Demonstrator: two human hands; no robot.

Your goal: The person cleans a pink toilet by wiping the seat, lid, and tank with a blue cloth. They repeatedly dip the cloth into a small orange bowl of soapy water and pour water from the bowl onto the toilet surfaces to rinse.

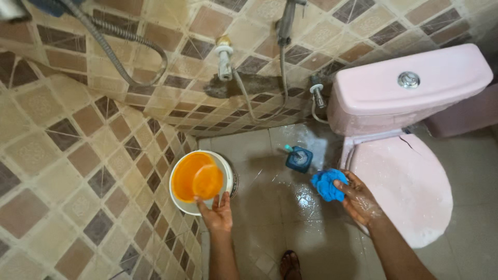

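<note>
Head view: the left hand point(218, 213) curls its fingers point(198, 199) over the near rim of an orange bowl point(197, 177) nested in a white bucket point(229, 179) on the wet floor point(270, 207) by the tiled wall, a grip suited to lifting it. The right hand point(359, 201), fingers clamped on a blue cloth point(328, 184), hovers beside the pink toilet lid point(410, 192); a blue brush holder point(299, 158) stands near the pink cistern point(404, 88)

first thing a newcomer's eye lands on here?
Probably the orange bowl sitting in a white bucket by the tiled wall, with the left hand on its rim. Next, the bright blue cloth gripped in the wet right hand, beside the pink toilet with its lid closed.
</note>
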